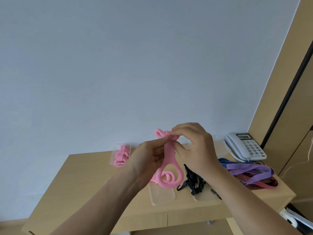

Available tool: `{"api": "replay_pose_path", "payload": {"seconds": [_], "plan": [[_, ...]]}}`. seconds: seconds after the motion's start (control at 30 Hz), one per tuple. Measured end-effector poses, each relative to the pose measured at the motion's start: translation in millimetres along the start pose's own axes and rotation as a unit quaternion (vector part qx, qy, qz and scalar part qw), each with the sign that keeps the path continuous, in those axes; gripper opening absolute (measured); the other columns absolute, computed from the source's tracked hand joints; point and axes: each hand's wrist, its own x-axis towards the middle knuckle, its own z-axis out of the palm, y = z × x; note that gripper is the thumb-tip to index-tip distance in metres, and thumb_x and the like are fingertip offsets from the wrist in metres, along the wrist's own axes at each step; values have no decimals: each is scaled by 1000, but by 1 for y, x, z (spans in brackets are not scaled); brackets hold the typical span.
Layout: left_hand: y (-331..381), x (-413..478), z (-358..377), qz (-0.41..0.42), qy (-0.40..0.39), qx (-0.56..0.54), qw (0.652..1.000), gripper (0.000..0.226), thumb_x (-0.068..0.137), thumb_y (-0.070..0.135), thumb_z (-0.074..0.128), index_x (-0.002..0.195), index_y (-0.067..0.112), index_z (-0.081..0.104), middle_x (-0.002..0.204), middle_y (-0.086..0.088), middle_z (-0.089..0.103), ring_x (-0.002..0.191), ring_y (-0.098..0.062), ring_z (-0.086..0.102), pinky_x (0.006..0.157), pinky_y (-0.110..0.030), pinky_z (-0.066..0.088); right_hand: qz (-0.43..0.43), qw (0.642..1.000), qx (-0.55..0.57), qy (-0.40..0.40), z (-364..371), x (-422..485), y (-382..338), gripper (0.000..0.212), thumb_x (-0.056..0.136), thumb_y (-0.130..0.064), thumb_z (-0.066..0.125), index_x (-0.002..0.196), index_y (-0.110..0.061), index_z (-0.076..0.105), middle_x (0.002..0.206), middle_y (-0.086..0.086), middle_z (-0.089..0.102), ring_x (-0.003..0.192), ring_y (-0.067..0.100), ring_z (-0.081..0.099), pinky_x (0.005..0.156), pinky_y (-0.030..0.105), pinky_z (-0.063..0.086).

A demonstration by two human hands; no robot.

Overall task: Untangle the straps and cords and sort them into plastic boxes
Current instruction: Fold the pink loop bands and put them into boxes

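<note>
A pink strap (169,155) hangs in loops above the wooden table (81,180), held up between both hands. My left hand (147,160) grips its upper part from the left, and my right hand (193,146) pinches the knotted top end with fingertips. A clear plastic box (112,158) at the back left holds several pink straps (121,156). An empty clear box (162,194) lies under the dangling loop. A tangle of black straps with hooks (192,182) lies in the middle. Purple, blue and dark red striped cords (250,172) lie at the right.
A grey desk telephone (245,146) stands at the table's back right corner, next to a tall wooden panel (281,92). A pale wall (118,65) is behind the table. Papers and white items (294,217) lie on the floor at the lower right.
</note>
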Motion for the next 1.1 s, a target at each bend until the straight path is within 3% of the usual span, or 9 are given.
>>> {"api": "replay_pose_path", "payload": {"seconds": [0.17, 0.27, 0.33, 0.4, 0.5, 0.57, 0.77, 1.0, 1.1], "plan": [[-3, 1, -5, 30, 14, 27, 999, 33, 88, 33, 76, 104, 5, 81, 111, -20, 76, 103, -27, 74, 94, -34, 60, -12, 1000, 9, -22, -1, -2, -2, 23, 68, 13, 78, 80, -7, 77, 88, 0, 73, 90, 23, 64, 81, 32, 51], [-4, 3, -10, 43, 14, 52, 998, 38, 84, 31, 75, 109, 2, 78, 112, -20, 75, 108, -33, 71, 105, -42, 54, 13, 998, 42, -37, -5, 2, -2, 18, 76, 7, 75, 81, -11, 78, 84, -3, 73, 92, 19, 63, 83, 33, 50], [-4, 4, -13, 46, 5, 83, 995, 28, 92, 23, 70, 110, 5, 79, 118, -19, 75, 118, -38, 67, 111, -46, 49, 49, 996, 30, -61, -6, 6, -3, 15, 82, -2, 75, 92, -12, 77, 91, -4, 73, 99, 17, 61, 90, 32, 48], [-2, 2, -13, 55, -12, 121, 991, 21, 99, 18, 64, 112, 10, 79, 118, -12, 77, 114, -31, 69, 107, -40, 51, 85, 989, 9, -122, -7, 10, -3, 20, 86, -8, 73, 106, -13, 75, 106, -4, 71, 107, 16, 58, 97, 29, 44], [0, -1, -16, 64, -28, 144, 987, 22, 98, 17, 64, 113, 13, 79, 117, -10, 77, 116, -29, 70, 104, -39, 53, 102, 971, 25, -214, -9, 15, -3, 13, 91, -11, 67, 98, -17, 76, 99, -7, 71, 92, 9, 60, 90, 29, 46], [0, -3, -19, 60, -35, 134, 988, 25, 92, 21, 68, 111, 10, 79, 114, -15, 77, 115, -33, 70, 104, -43, 53, 120, 964, 34, -235, -11, 16, -4, 12, 92, -12, 67, 93, -18, 78, 89, -8, 74, 82, 6, 62, 84, 27, 48], [2, -7, -25, 18, -80, 149, 985, 37, 87, 38, 74, 115, 14, 78, 119, -17, 75, 112, -35, 72, 94, -44, 60, 147, 963, 48, -221, -11, 13, -3, 16, 89, -6, 70, 97, -18, 77, 88, -11, 74, 83, 5, 64, 76, 11, 47], [0, -5, -29, -3, -77, 140, 987, 51, 86, 58, 72, 115, 17, 78, 116, -20, 75, 105, -40, 74, 91, -50, 61, 132, 974, 11, -182, -6, 7, -5, 16, 87, -9, 73, 98, -21, 75, 93, -12, 71, 88, 8, 62, 77, 17, 47], [-1, -5, -31, -7, -81, 128, 988, 57, 86, 66, 69, 120, 20, 77, 116, -20, 76, 109, -45, 71, 96, -56, 58, 126, 980, 16, -152, -5, 4, -7, 18, 85, -7, 75, 97, -20, 75, 91, -12, 71, 85, 8, 61, 76, 13, 44]]}}
